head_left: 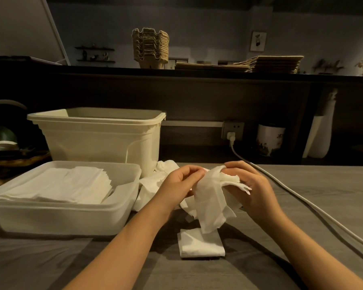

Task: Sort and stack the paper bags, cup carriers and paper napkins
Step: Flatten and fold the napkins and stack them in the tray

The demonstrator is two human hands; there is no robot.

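My left hand (pixel 179 183) and my right hand (pixel 253 189) both pinch a crumpled white paper napkin (pixel 210 203) that hangs between them above the table. A folded napkin (pixel 200 244) lies flat just below it. More loose napkins (pixel 153 185) lie behind my left hand. At the left, a clear plastic tray (pixel 57 218) holds a stack of folded napkins (pixel 57 185). On the high ledge at the back stand stacked cup carriers (pixel 150 48) and a flat pile of paper bags (pixel 270 63).
A tall cream plastic bin (pixel 96 139) stands behind the tray. A white power cable (pixel 302 201) runs from a wall socket (pixel 232 130) across the table's right side. A woven basket (pixel 15 160) with dishes sits at the far left, a white jar (pixel 269 139) at the back right.
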